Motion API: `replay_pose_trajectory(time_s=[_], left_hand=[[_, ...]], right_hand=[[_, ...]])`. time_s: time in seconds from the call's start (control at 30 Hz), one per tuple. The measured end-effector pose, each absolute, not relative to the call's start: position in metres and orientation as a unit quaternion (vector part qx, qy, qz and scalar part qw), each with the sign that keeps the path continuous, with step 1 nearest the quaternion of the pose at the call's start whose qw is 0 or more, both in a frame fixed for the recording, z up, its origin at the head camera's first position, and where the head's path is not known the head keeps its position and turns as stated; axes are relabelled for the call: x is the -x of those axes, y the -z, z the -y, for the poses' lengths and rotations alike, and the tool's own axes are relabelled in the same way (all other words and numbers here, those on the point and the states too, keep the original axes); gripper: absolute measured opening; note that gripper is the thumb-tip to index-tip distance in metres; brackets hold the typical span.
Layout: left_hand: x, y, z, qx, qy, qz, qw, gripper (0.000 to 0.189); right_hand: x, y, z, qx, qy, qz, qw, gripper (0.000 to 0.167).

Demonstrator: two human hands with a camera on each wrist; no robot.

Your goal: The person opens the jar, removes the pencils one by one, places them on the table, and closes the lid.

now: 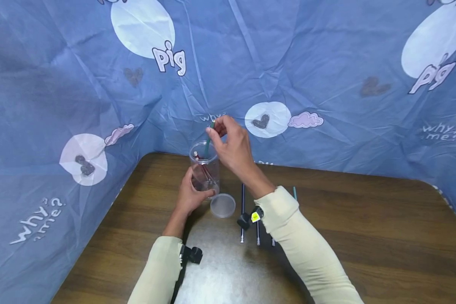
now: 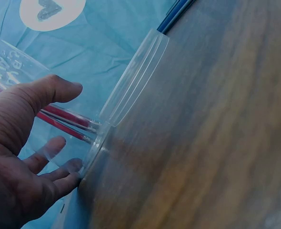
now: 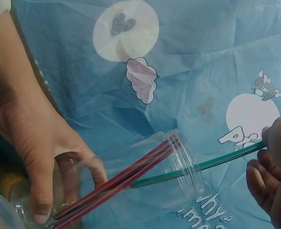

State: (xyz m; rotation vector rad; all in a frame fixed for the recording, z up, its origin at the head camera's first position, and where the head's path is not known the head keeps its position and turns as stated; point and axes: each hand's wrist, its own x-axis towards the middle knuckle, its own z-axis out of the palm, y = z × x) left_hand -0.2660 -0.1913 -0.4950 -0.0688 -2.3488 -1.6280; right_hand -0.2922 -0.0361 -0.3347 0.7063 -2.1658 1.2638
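Note:
A clear plastic jar (image 1: 215, 171) stands upright near the far left of the table. My left hand (image 1: 190, 195) grips it low down, thumb on the near side and fingers round the other. Inside, red pencils (image 3: 126, 176) lean against the wall. My right hand (image 1: 235, 145) is above the jar's mouth and pinches a green pencil (image 3: 216, 161) by its upper end. The lower part of that pencil is inside the jar, beside the red ones.
A round translucent lid (image 1: 223, 206) lies just in front of the jar. Several dark pencils (image 1: 242, 198) lie on the wooden table (image 1: 365, 228), partly under the right forearm. A teal pencil (image 1: 294, 193) shows beyond the sleeve. Blue printed cloth (image 1: 220, 88) hangs behind the table.

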Motion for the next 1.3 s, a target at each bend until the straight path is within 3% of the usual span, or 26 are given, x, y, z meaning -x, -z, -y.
replay_pose_trajectory(time_s=[0.8,1.0,1.3], left_hand=[[0.265,0.495,0.189,0.027,0.581,0.8,0.147,0.088],[0.265,0.495,0.188,0.025,0.586,0.797,0.145,0.089],[0.265,0.496,0.189,0.018,0.579,0.803,0.14,0.092]], right_hand=[[0.293,0.331,0.037,-0.366,-0.574,0.624,0.384,0.021],[0.291,0.326,0.035,-0.389,-0.601,0.583,0.385,0.031],[0.287,0.322,0.028,-0.403,-0.607,0.563,0.389,0.032]])
